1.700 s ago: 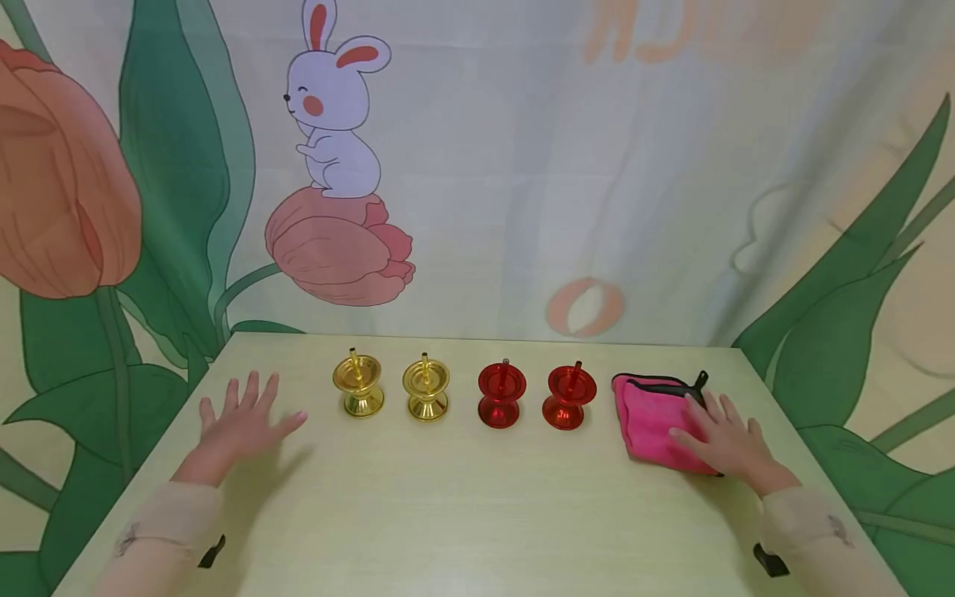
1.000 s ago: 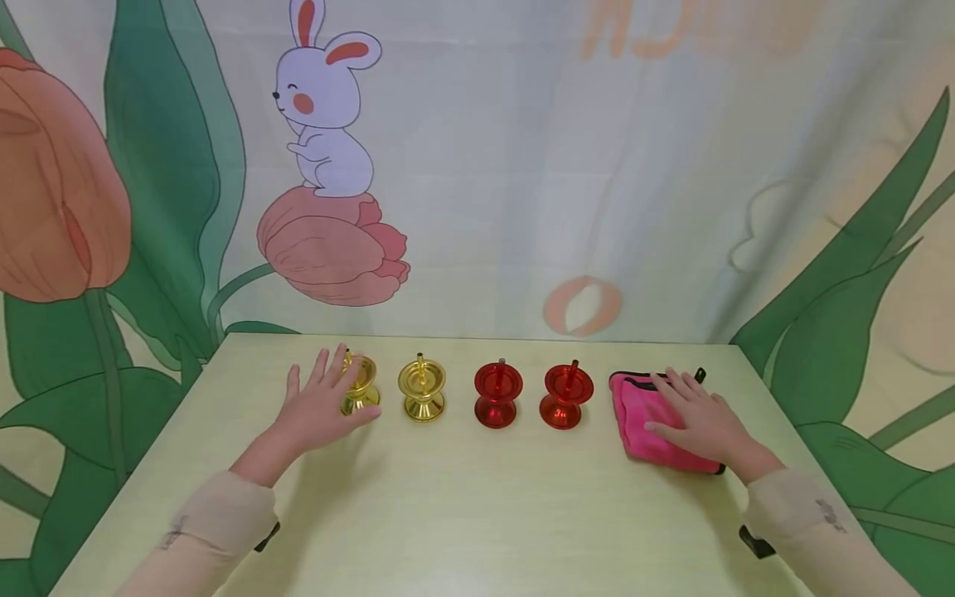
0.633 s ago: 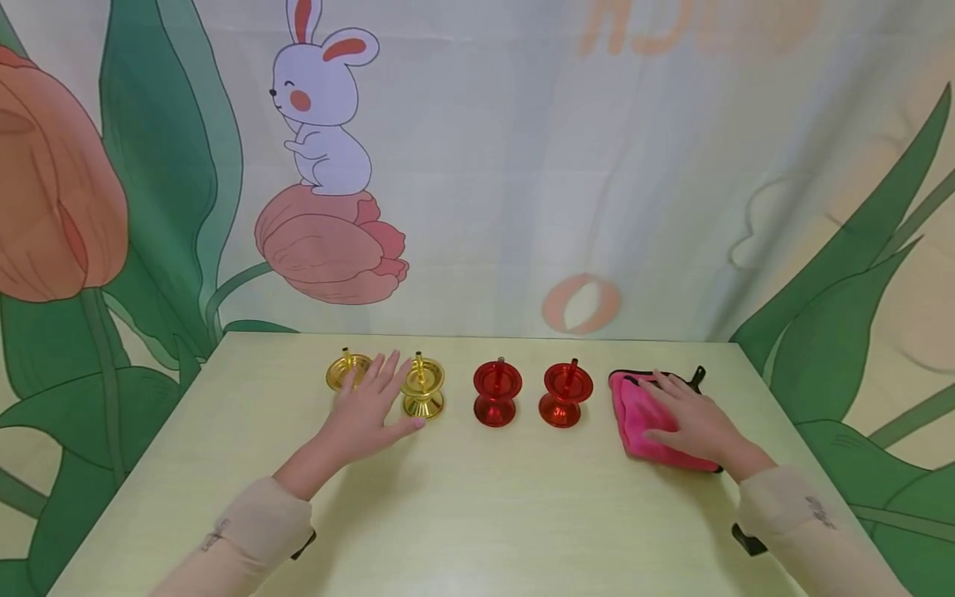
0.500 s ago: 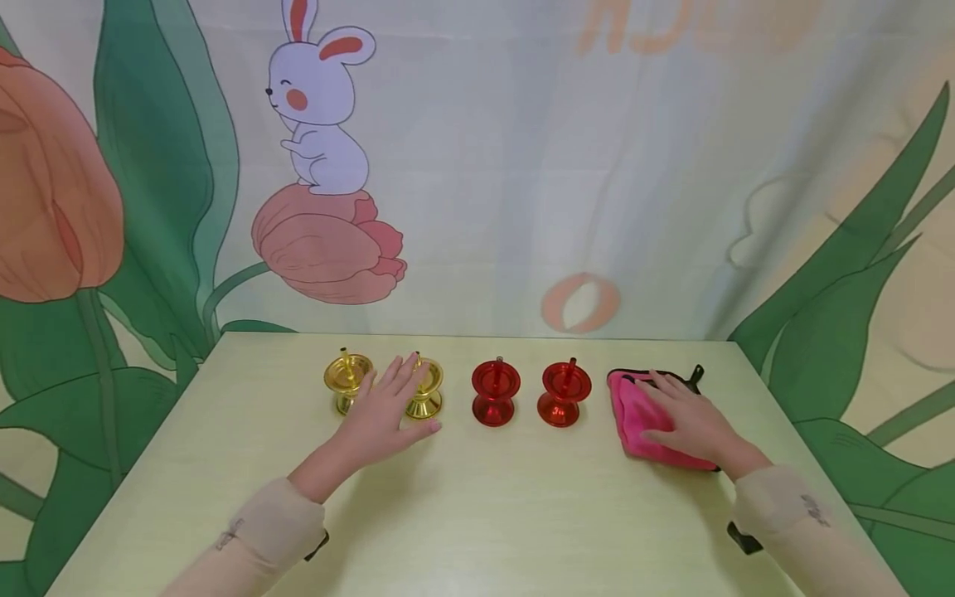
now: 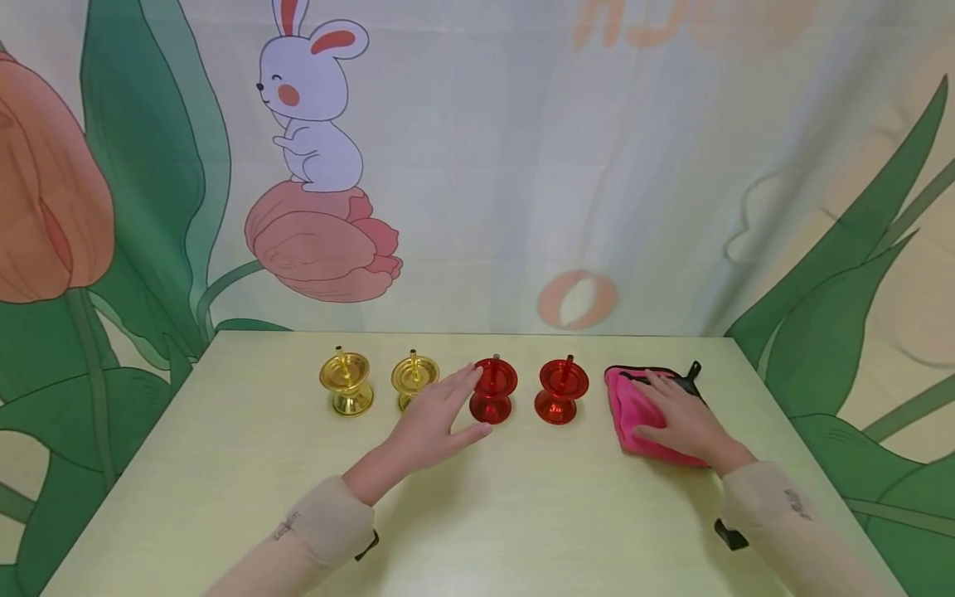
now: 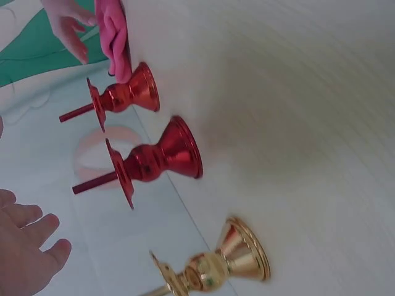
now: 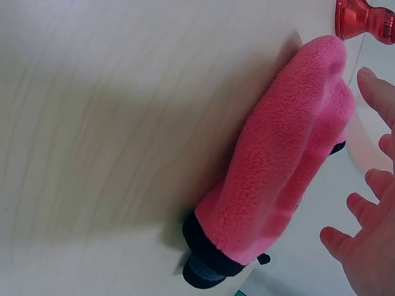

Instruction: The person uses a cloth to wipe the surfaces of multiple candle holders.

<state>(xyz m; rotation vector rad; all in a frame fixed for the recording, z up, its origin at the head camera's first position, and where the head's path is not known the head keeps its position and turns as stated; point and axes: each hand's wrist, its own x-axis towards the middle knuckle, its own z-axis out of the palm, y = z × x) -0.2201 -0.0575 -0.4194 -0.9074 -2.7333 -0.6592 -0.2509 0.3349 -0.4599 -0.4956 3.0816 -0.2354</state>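
In the head view a row of metal candle holders stands on the table: a gold candle holder (image 5: pixel 352 401) far left, a second gold candle holder (image 5: pixel 409 380), a dark red candle holder (image 5: pixel 490 407) and a brighter red candle holder (image 5: pixel 556 406). My left hand (image 5: pixel 427 427), fingers extended, hovers before the second gold and the dark red one, partly covering the gold one. The left wrist view shows that hand (image 6: pixel 24 256) apart from the dark red candle holder (image 6: pixel 162 157). My right hand (image 5: pixel 682 420) is spread over a folded pink fleece cloth (image 5: pixel 625 427) with black edging, holding nothing.
The pale table (image 5: pixel 522 522) ends at a hanging curtain (image 5: pixel 462 207) printed with tulips and a rabbit. Black wrist straps (image 5: pixel 731 535) hang under both sleeves. In the right wrist view, the base of a red candle holder (image 7: pixel 355 18) shows beyond the pink cloth.
My left hand has swept rightward from the left table side, past the gold candle holders to the dark red one. My right hand has shifted slightly left over the pink cloth.
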